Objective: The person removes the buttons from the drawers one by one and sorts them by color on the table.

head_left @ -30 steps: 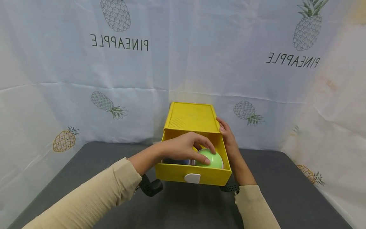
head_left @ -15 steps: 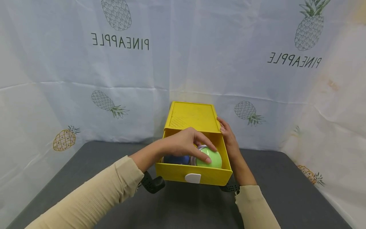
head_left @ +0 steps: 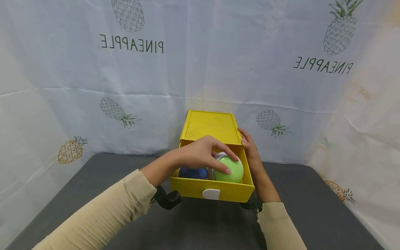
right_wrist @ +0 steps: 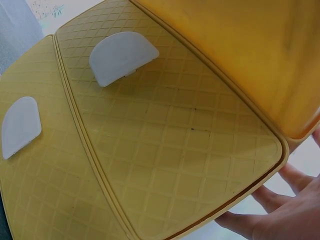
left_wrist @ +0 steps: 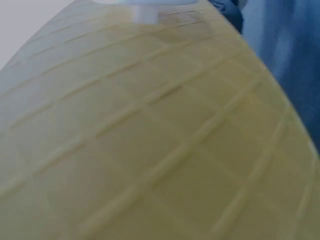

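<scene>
In the head view a yellow drawer (head_left: pixel 190 188) with a white tab handle (head_left: pixel 210 194) stands pulled out of a yellow drawer cabinet (head_left: pixel 212 126). My left hand (head_left: pixel 200 152) reaches over it, thumb and fingers pinching a green bowl (head_left: pixel 229 172) with a pale rim, which is tilted in the drawer's right part. Left of the bowl lies a dark blue rounded thing (head_left: pixel 193 173), partly hidden by that hand. Against the cabinet's right side rests my right hand (head_left: pixel 251 152); the right wrist view shows its fingers (right_wrist: pixel 270 200) extended along the edge. The left wrist view misses the left hand.
Below the pulled-out drawer, the right wrist view shows closed yellow drawer fronts (right_wrist: pixel 175 130) with white handles. The cabinet stands on a dark grey table (head_left: pixel 150 229). Behind it hangs a white cloth (head_left: pixel 212 69) with pineapple prints.
My left hand has risen slightly with the green bowl, which tilts more and shows more of its rim. More of the blue thing is uncovered. The right hand has stayed in place.
</scene>
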A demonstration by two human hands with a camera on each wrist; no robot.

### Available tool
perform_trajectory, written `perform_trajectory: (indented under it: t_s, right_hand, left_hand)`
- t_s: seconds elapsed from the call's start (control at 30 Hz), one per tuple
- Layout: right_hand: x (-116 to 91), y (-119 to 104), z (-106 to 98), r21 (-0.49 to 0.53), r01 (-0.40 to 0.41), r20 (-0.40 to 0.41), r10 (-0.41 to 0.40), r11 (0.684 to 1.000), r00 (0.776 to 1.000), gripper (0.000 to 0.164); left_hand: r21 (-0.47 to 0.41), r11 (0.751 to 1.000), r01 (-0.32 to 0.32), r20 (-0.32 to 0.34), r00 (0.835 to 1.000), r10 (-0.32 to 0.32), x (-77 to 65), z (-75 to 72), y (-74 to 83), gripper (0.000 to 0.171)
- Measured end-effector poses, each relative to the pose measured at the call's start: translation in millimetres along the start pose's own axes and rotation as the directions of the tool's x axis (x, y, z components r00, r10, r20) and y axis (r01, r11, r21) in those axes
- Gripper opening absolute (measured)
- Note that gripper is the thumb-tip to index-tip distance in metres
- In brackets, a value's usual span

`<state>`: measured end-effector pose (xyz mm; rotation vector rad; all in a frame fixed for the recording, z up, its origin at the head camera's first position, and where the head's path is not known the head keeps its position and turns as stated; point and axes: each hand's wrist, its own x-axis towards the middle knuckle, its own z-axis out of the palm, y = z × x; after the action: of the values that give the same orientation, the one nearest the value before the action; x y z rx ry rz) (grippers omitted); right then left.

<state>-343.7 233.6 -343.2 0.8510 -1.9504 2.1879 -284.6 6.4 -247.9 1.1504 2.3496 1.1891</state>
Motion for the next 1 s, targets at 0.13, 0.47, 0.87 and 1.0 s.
perform_trajectory:
  t_s: [0.13, 0.47, 0.87, 1.0]
  right_hand:
    - [1, -1, 2, 0.004, 0.011, -0.005, -0.011, 1.0, 1.0, 0.053]
    - [3, -1, 3, -0.024, -0.012, -0.04, 0.011, 1.0, 0.999, 0.053]
    - [3, -3, 5, -0.015, -0.025, -0.048, 0.024, 1.0, 0.999, 0.056]
    - [2, -4, 6, 0.034, -0.031, -0.05, 0.032, 0.999, 0.998, 0.056]
  left_hand:
    - [-0.06, 0.998, -0.028, -0.053, 0.998, 0.025, -4.6, -4.6, -1.4, 0.034]
    - [-0.211, 0.972, -0.105, -0.217, 0.974, 0.059, -29.0, -13.5, -6.3, 0.037]
    - [-0.346, 0.899, -0.269, -0.558, 0.829, 0.034, -72.9, -19.6, -27.9, 0.034]
    - [-0.324, 0.893, -0.312, -0.663, 0.748, 0.021, -88.1, -22.5, -36.7, 0.039]
